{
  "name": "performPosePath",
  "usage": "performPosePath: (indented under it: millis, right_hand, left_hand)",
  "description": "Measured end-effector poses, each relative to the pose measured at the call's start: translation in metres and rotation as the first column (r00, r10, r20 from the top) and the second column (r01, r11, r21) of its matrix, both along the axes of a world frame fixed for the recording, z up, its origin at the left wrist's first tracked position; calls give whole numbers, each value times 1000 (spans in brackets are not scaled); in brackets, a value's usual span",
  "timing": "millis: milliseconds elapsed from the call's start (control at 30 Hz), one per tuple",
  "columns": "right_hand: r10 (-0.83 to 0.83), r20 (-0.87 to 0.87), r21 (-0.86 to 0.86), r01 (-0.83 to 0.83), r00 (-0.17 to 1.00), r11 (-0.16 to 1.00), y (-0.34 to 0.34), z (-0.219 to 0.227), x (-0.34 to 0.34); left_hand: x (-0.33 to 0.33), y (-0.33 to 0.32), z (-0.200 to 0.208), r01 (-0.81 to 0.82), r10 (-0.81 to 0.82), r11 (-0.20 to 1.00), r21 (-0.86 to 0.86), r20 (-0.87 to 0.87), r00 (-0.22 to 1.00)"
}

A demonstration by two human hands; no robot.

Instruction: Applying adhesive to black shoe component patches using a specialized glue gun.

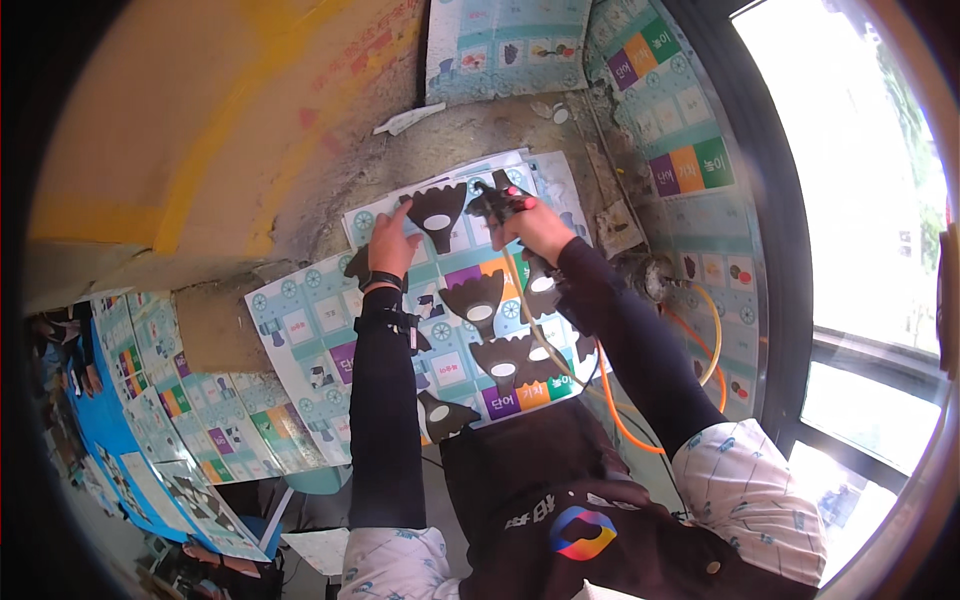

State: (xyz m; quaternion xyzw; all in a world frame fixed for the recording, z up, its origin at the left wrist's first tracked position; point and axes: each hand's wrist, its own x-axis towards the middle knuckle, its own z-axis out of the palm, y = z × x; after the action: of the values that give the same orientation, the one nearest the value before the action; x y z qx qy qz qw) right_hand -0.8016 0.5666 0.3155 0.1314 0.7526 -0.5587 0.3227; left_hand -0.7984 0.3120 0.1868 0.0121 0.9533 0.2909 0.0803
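The left hand [393,245] holds index finger and thumb spread, index tip at the left edge of a dark scalloped piece [440,203] on printed sheets [300,325]. The right hand [540,230] curls around a dark tool [490,204], outline indistinct. Both forearms [385,430] reach forward; the left wrist [383,280] partly hides another piece [357,265].

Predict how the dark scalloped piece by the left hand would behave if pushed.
The dark scalloped piece looks thin and flat, so probably light and unlikely to roll. Lying on smooth-looking printed sheets, it may slide easily.
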Motion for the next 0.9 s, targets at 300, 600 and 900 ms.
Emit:
performPosePath:
  millis: [300, 600, 900]
  right_hand:
    - [10, 14, 175, -12, 1000, 984, -44, -27, -8]
    - [187, -53, 186, -174, 981, 967, -39, -45, -3]
    - [43, -24, 238, -36, 999, 971, -40, -39, -6]
  left_hand:
    - [-1, 4, -17, -93, 96, 986, 136, -16, 995]
    - [2, 0, -27, -55, 70, 985, 161, -84, 994]
    - [1, 0, -20, -40, 45, 978, 206, -16, 999]
